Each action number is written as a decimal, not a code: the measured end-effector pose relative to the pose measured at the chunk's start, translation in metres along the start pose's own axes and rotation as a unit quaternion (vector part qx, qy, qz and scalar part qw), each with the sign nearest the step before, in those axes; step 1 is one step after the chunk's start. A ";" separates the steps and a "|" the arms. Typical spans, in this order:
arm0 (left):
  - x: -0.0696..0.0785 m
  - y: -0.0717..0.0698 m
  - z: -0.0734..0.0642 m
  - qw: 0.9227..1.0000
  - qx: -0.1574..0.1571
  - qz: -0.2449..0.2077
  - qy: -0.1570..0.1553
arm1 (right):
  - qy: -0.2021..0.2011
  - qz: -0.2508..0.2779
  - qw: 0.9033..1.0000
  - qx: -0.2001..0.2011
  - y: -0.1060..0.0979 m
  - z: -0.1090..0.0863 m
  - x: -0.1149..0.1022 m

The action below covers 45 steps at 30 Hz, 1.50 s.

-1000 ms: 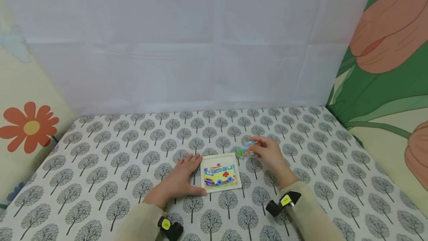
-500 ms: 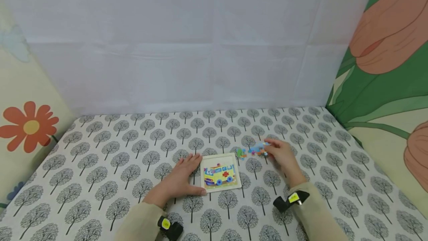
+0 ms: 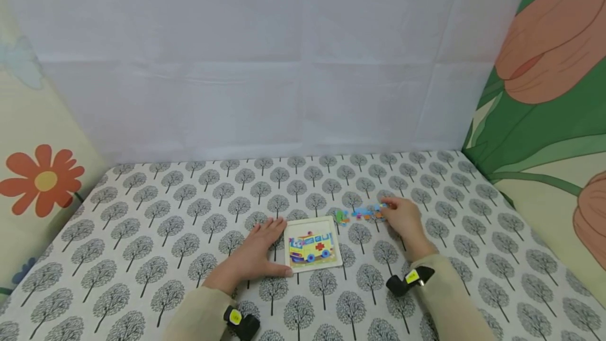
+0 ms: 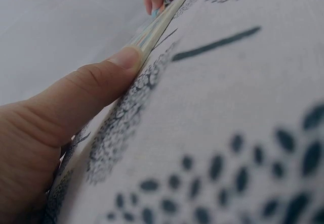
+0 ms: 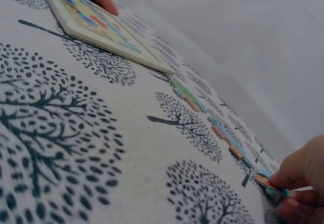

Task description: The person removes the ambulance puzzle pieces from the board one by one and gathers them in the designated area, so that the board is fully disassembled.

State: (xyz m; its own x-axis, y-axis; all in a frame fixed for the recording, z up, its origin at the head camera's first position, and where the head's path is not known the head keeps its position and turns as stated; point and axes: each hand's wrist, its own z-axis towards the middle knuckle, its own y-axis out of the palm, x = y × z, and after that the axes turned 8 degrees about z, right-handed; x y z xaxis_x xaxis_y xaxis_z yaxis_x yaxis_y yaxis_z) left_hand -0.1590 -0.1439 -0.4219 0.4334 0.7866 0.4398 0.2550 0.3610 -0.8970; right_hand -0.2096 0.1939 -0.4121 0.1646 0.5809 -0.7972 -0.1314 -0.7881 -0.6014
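A cream-rimmed jigsaw tray (image 3: 310, 220) lies on the table with a yellow ambulance picture (image 3: 307, 249) in it. At its left side rests my left hand (image 3: 253, 251), fingers spread, the thumb against the tray's near-left corner; in the left wrist view that thumb (image 4: 101, 80) lies along the tray's edge. Right of the tray, loose jigsaw pieces (image 3: 362, 213) form a short row, a green one (image 3: 341, 218) closest to it. My right hand (image 3: 404, 222) pinches a blue and orange jigsaw piece (image 5: 266, 179) at the row's right end, partly covered by the fingers.
The table is spread with a white cloth (image 3: 189, 267) printed with grey trees. Behind it hangs a pale curtain (image 3: 284, 67). Flower-patterned panels (image 3: 544, 162) close off both sides. Each sleeve carries a black wrist camera (image 3: 409, 280).
My right hand has moved to the right, away from the tray, uncovering more of the jigsaw pieces in a row. My left hand and the tray have stayed in place.
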 end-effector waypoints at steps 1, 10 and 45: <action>0.000 0.000 0.000 1.000 0.000 0.001 -0.001 | -0.008 -0.019 1.000 0.004 0.001 0.000 0.000; 0.001 -0.002 -0.001 1.000 0.003 0.007 -0.003 | -0.042 -0.046 0.998 -0.001 0.002 0.001 0.001; 0.005 -0.003 -0.003 1.000 0.001 0.002 -0.012 | -0.160 0.086 0.973 -0.141 0.049 -0.048 -0.060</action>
State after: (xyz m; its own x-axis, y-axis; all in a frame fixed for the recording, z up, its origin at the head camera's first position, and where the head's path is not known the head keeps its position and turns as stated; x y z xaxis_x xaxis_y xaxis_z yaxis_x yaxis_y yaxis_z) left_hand -0.1552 -0.1421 -0.4169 0.4136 0.7994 0.4357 0.2519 0.3594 -0.8985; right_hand -0.1785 0.1111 -0.3912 -0.1543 0.4340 -0.8876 0.1506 -0.8775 -0.4553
